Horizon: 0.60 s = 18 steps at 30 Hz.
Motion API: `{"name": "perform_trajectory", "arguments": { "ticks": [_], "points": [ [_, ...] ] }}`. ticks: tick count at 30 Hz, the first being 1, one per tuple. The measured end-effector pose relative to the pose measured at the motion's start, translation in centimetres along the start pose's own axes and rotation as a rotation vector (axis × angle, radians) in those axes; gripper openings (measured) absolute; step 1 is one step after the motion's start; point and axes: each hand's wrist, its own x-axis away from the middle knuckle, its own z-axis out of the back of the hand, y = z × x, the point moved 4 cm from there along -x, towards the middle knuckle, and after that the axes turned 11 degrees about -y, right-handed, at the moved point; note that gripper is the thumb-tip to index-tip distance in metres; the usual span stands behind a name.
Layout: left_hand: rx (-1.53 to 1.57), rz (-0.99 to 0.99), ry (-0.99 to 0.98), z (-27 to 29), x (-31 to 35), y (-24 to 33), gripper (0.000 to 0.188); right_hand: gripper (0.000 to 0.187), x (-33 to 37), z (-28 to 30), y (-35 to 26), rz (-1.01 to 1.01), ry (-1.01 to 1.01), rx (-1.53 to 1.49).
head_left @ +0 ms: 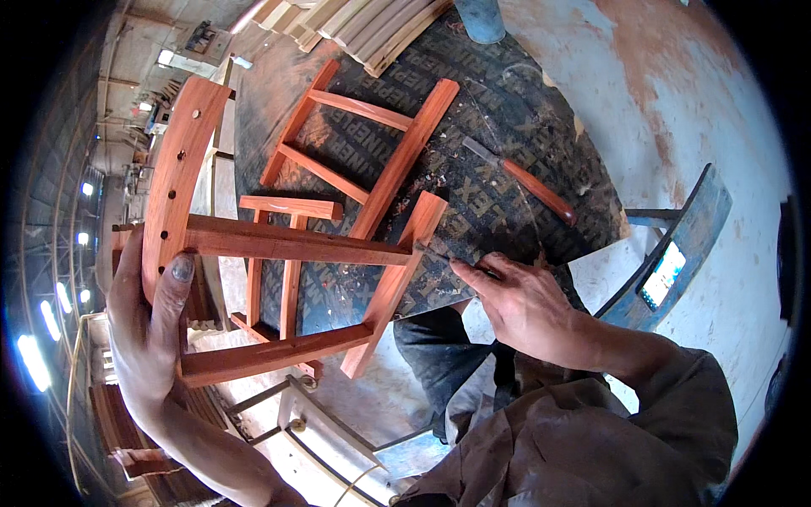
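My left hand [156, 329] is closed around a reddish wooden frame [287, 241], gripping it by the end piece with a row of dark round holes. The thumb presses on that piece near its lower end. Two rails run from it to a crosspiece [393, 287] on the right. My right hand [528, 300] pinches a slim metal-bladed hand tool [437, 253]. Its tip meets the crosspiece where the upper rail joins; its handle is hidden in my fingers. A chisel [536, 190] with a brown wooden handle lies on the dark printed board [507, 101] beyond my right hand.
Another reddish frame [363, 108] lies on the board, scattered with wood chips. More joined pieces [291, 275] show behind the held frame. Pale wood strips [372, 29] are stacked at the back beside a blue container [481, 21]. At right, a lit phone [665, 275] rests on a curved blue-grey surface.
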Motion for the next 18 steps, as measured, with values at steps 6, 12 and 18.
{"name": "perform_trajectory", "arguments": {
  "ticks": [6,12,18],
  "points": [
    [-0.054,-0.126,0.075,0.1,0.0,-0.4,0.080,0.049,-0.6,-0.4,-0.2,0.064,0.093,0.022],
    [0.027,-0.083,0.102,-0.4,-0.4,-1.1,0.082,0.049,-0.9,0.8,-0.8,0.036,0.007,0.111],
    [0.086,-0.056,0.044,-0.1,-0.7,-1.2,0.088,0.050,-1.6,0.1,-0.8,0.085,0.009,0.130]
  ]
}}
